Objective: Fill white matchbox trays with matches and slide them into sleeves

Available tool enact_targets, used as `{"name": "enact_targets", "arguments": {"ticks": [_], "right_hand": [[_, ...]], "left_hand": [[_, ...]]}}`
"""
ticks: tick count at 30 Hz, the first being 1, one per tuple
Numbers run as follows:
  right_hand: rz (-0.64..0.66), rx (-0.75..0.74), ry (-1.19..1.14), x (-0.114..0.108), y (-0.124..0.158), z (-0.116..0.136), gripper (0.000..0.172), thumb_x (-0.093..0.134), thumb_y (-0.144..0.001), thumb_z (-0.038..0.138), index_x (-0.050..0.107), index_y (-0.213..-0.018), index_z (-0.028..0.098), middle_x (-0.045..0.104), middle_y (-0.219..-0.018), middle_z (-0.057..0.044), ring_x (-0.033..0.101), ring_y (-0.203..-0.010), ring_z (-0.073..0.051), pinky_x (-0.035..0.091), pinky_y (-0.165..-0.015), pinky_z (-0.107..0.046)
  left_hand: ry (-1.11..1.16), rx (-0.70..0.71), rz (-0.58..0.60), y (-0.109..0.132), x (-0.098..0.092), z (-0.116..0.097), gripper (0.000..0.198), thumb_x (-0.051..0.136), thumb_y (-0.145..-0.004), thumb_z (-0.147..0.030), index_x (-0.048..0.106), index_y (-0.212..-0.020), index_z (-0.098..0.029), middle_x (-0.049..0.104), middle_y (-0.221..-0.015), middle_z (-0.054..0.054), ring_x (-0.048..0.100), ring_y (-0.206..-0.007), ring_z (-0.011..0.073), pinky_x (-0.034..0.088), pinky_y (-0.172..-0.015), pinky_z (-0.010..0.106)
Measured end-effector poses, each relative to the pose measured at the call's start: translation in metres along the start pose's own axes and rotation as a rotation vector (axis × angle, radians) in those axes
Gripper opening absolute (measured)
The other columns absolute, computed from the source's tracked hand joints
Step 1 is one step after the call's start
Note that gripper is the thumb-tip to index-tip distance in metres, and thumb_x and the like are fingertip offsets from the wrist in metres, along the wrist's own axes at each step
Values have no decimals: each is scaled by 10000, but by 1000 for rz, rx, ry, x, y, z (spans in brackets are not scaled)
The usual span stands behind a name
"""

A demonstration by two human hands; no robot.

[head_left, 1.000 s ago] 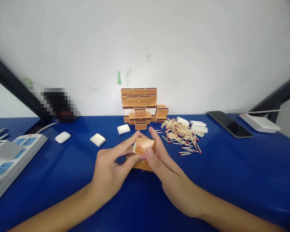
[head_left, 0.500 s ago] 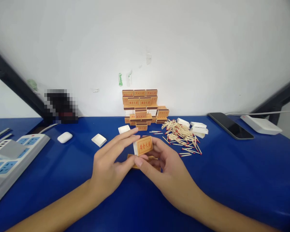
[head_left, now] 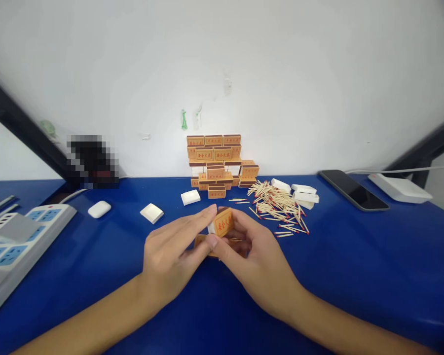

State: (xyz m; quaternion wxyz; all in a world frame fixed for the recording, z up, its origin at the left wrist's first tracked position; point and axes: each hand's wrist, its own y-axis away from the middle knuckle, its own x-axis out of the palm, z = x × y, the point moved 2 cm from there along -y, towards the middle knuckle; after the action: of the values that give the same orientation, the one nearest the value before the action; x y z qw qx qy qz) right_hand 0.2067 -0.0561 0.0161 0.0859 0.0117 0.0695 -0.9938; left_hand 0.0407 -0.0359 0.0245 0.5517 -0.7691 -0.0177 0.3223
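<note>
An orange matchbox (head_left: 223,223) with red lettering is tilted between my two hands, a white end facing left. My right hand (head_left: 261,259) is closed around its right side, thumb near the lower edge. From the left, my left hand (head_left: 172,251) presses its fingertips against the white end and top corner. Directly below, more orange matchboxes (head_left: 201,242) lie on the table, largely covered by my fingers. Beyond them rises a stacked structure of several matchboxes (head_left: 213,155) against the wall.
Loose red-tipped matches (head_left: 277,202) are heaped at right, beside several white matchbox trays (head_left: 305,198). Two more white trays lie left of centre, one a tray (head_left: 152,213). A phone (head_left: 353,190) is at right; a power strip (head_left: 25,246) and white earbud case (head_left: 99,209) at left.
My left fingers have come down onto the white end of the matchbox. The box has turned slightly and sits a bit further right, its dark top edge now showing.
</note>
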Motion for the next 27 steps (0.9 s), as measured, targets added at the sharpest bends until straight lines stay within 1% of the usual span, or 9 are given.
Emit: {"name": "enact_targets", "arguments": {"ticks": [2,4,7,9,11,14,17,21,27], "right_hand": [[1,0,12,-4,-2,0,217,704,-941,372,644,-1123,268,725,-994,-17,705,-884,-186,611,-766,-323],[-51,-23,100,-11,-5,2,262,728,-923,403,671,-1141,269,717,-1050,-36,703,-920,-198,613,-745,-321],[-126,-83,282,-21,-9,5,260,786,-872,435,723,-1051,257,697,-1083,-55,680,-909,-197,599,-678,-299],[-108,-90,313,-24,-11,7,239,785,-872,436,736,-1010,248,712,-1029,-47,674,-840,-182,593,-649,-294],[-87,-89,267,-24,-12,7,262,773,-887,410,735,-1095,256,748,-1042,-38,701,-841,-178,620,-700,-309],[-118,-81,191,-24,-11,7,393,813,-855,363,701,-1218,263,770,-1193,-54,748,-985,-211,652,-815,-352],[-153,-46,146,-23,-10,5,408,853,-817,356,690,-1173,241,780,-1203,-83,765,-1011,-247,669,-801,-383],[-135,-31,102,-23,-10,4,396,878,-800,367,694,-1128,245,791,-1175,-77,775,-988,-250,674,-788,-390],[-148,-10,66,-24,-11,3,427,916,-756,405,704,-1086,236,799,-1132,-70,777,-929,-235,662,-783,-381]], "left_hand": [[13,19,14,0,0,2,368,778,-908,-102,725,-1269,-147,804,-1195,83,796,-1025,191,662,-934,287],[14,21,35,-1,-1,6,377,776,-920,-127,716,-1292,-145,799,-1206,88,787,-1054,195,652,-965,304],[-6,15,44,-2,-2,9,382,789,-924,-170,716,-1298,-162,802,-1199,75,784,-1047,182,648,-968,301],[-14,18,36,-4,-3,11,368,803,-914,-185,727,-1274,-171,809,-1177,65,785,-1037,178,651,-960,299],[-12,24,31,-4,-3,11,359,809,-907,-189,732,-1257,-178,813,-1159,61,788,-1031,183,657,-950,309],[-8,34,36,-3,-2,12,376,803,-906,-160,725,-1273,-186,814,-1155,70,793,-1028,203,671,-931,337],[-19,47,44,-2,-1,12,403,790,-913,-141,713,-1304,-197,812,-1163,77,797,-1027,225,687,-905,366],[-22,59,41,-1,-1,12,380,771,-933,-161,716,-1304,-225,813,-1160,67,805,-1005,244,702,-884,398],[-51,73,54,0,0,13,394,778,-926,-148,704,-1313,-170,805,-1185,100,803,-1011,235,692,-916,375]]}}
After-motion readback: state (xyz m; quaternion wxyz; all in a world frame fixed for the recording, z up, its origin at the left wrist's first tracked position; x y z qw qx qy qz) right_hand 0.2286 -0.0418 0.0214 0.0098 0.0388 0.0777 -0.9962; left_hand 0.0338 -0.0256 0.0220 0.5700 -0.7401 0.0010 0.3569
